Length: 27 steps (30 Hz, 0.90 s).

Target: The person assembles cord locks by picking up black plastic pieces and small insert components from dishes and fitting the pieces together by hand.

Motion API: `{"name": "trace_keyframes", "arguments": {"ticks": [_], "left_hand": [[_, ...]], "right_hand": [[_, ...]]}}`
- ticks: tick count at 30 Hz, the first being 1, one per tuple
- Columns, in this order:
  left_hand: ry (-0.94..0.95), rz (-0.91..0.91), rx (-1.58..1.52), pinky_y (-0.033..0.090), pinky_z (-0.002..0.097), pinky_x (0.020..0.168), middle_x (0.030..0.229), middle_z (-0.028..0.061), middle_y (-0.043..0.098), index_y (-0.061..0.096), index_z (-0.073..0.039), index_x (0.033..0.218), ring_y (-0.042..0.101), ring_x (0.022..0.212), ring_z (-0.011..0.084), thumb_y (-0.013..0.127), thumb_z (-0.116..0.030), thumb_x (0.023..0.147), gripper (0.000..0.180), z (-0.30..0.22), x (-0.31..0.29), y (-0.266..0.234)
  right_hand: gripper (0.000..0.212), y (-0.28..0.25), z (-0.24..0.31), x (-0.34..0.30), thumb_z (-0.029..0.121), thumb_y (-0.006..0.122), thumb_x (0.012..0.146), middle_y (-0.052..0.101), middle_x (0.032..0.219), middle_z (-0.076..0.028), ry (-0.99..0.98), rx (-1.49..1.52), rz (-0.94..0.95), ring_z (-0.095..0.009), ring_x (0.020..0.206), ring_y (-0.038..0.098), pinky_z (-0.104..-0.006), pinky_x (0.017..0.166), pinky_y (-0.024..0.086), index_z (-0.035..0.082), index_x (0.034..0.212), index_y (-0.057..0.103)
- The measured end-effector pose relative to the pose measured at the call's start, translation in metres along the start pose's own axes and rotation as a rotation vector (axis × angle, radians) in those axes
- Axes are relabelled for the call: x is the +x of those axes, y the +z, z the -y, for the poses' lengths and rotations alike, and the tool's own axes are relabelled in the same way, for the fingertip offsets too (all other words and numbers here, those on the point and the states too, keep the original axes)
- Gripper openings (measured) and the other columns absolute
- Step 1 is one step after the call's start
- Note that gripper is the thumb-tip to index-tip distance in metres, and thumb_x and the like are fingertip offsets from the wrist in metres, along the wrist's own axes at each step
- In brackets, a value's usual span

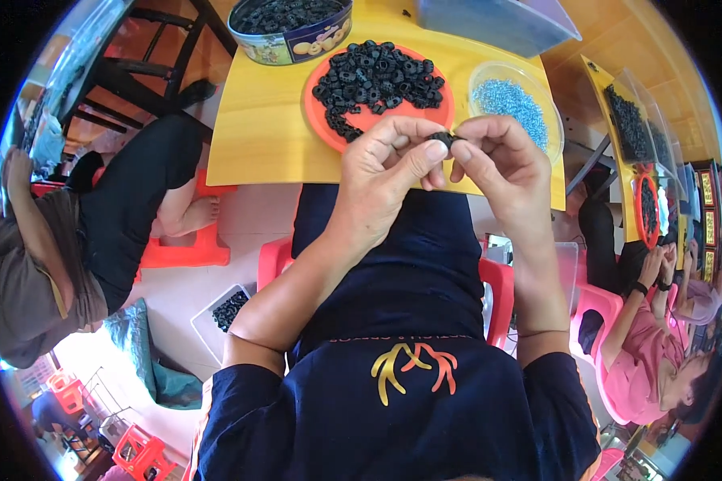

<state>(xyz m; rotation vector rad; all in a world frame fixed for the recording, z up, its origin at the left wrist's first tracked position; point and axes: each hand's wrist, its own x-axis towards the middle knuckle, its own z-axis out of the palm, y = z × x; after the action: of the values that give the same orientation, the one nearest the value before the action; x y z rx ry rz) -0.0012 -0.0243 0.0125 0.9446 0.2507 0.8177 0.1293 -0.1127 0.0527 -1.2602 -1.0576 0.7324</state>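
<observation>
My left hand [393, 156] and my right hand [497, 156] meet above the table's front edge. Between their fingertips they pinch one small black plastic part [444, 139], mostly covered by the fingers. Just behind my left hand lies a round red-orange tray [316, 120] with a heap of similar black parts [377, 76] on it. A clear round dish [555, 120] stands behind my right hand. It holds many small shiny blue pieces [509, 108], too small to name for sure.
A round biscuit tin [297, 48] full of black parts stands at the back left of the yellow table [249, 128]. A translucent bin [497, 28] is at the back right. Seated people [642, 353] work at another table on the right; one person [64, 240] sits at left.
</observation>
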Motion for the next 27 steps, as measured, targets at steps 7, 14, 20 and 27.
{"name": "trace_keyframes", "arguments": {"ticks": [7,14,20,27], "left_hand": [[-0.026,-0.015,0.005,0.045,0.0203,0.059,0.082,0.0028,0.061,0.058,-0.002,0.105,0.059,0.068,0.0077,0.063,-0.012,0.092,0.018,0.015,-0.020,0.002],[-0.132,-0.005,-0.068,0.047,0.0216,0.059,0.083,0.0058,0.064,0.059,-0.001,0.104,0.061,0.067,0.0102,0.064,-0.011,0.091,0.017,0.012,-0.025,-0.005],[-0.123,0.022,-0.031,0.047,0.0217,0.057,0.080,0.0073,0.064,0.060,0.000,0.100,0.061,0.064,0.0107,0.065,-0.008,0.090,0.014,0.006,-0.025,-0.005],[0.082,0.086,0.378,0.047,0.0219,0.060,0.085,0.0058,0.064,0.060,0.000,0.104,0.061,0.068,0.0101,0.060,-0.001,0.091,0.013,-0.002,-0.018,-0.006]], "right_hand": [[0.012,-0.009,-0.005,-0.012,0.000,0.063,0.089,0.059,0.094,-0.007,-0.073,-0.072,0.097,-0.012,0.085,0.061,-0.0247,0.072,0.051,-0.002,0.100,0.059],[0.008,-0.010,-0.009,-0.017,0.000,0.062,0.088,0.059,0.093,-0.010,-0.071,-0.204,0.150,-0.014,0.085,0.062,-0.0263,0.075,0.051,-0.003,0.094,0.058],[0.006,-0.009,0.001,-0.016,0.001,0.060,0.091,0.062,0.093,-0.007,0.103,-0.057,0.182,-0.012,0.084,0.061,-0.0262,0.074,0.052,-0.002,0.092,0.055],[0.009,-0.017,0.003,0.004,0.005,0.063,0.090,0.065,0.088,-0.007,0.287,0.049,0.270,-0.011,0.082,0.064,-0.0251,0.074,0.054,-0.001,0.091,0.056]]}}
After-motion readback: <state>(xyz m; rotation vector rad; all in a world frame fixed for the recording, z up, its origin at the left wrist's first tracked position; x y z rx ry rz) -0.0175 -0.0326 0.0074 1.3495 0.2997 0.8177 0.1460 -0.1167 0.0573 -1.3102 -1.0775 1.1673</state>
